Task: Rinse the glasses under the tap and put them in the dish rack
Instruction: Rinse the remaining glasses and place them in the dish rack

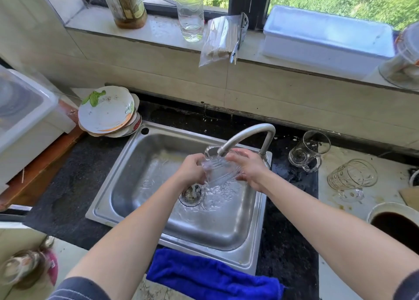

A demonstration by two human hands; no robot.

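Note:
A clear ribbed glass (221, 171) is held over the steel sink (127, 175), right under the spout of the curved tap (247, 136). My left hand (191, 171) grips its left end and my right hand (248, 167) grips its right side. Water runs over the glass and splashes around the drain (191, 195). Two more glass mugs stand on the counter to the right: a plain one with a handle (308, 151) and a patterned one (352, 175), tilted. No dish rack can be made out for certain.
Dirty plates (106, 111) are stacked at the sink's back-left corner. A blue cloth (204, 274) hangs over the sink's front edge. A dark pot (395, 225) sits front right. Bottles, a chopstick bag (221, 39) and a white box (326, 39) line the windowsill.

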